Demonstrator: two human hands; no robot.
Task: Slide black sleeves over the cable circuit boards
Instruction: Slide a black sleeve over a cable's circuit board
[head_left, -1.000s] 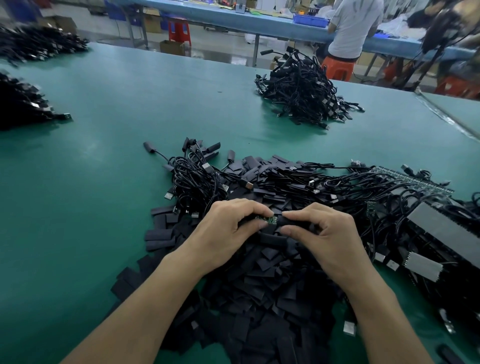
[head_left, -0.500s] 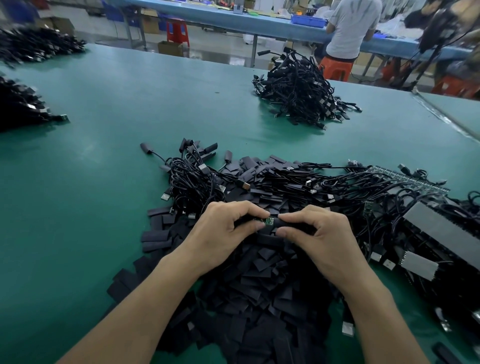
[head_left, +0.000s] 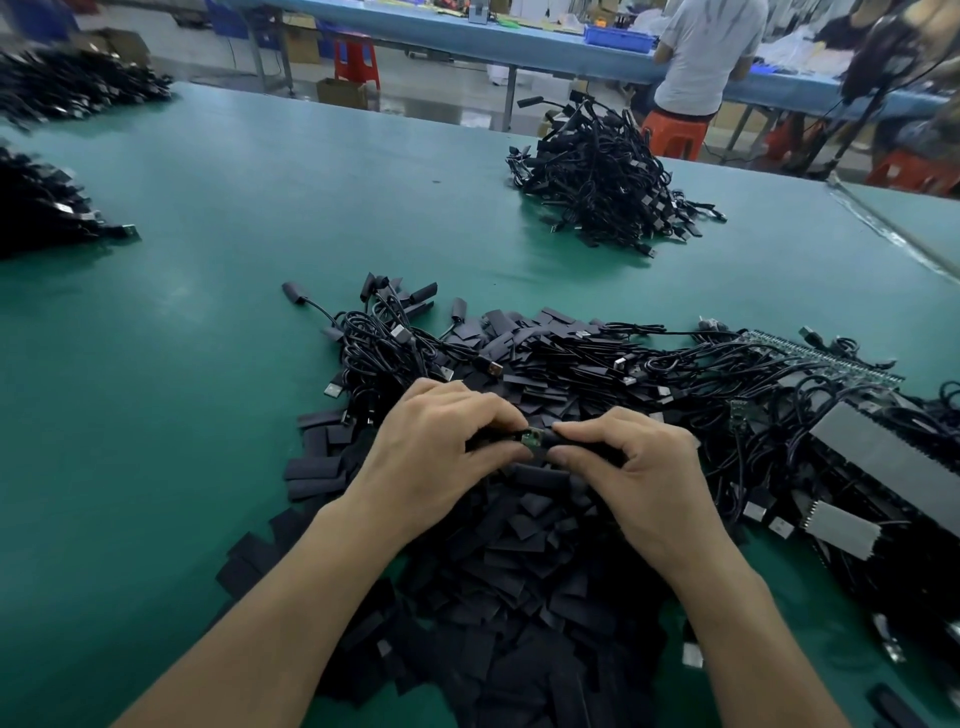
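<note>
Two pinches meet on a 9-to-3 o'clock line: left hand (head_left: 441, 457) holds the board (head_left: 531, 435), right hand (head_left: 641, 480) the sleeve (head_left: 579, 443) opening toward 9, gap narrower than before.

left hand (head_left: 441, 452), right hand (head_left: 639, 478) shifted slightly left, circuit board (head_left: 531, 436) too

table (head_left: 260, 338) teal green | sleeves (head_left: 519, 571) black | circuit board (head_left: 531, 437) green | stool (head_left: 356, 57) red
</note>
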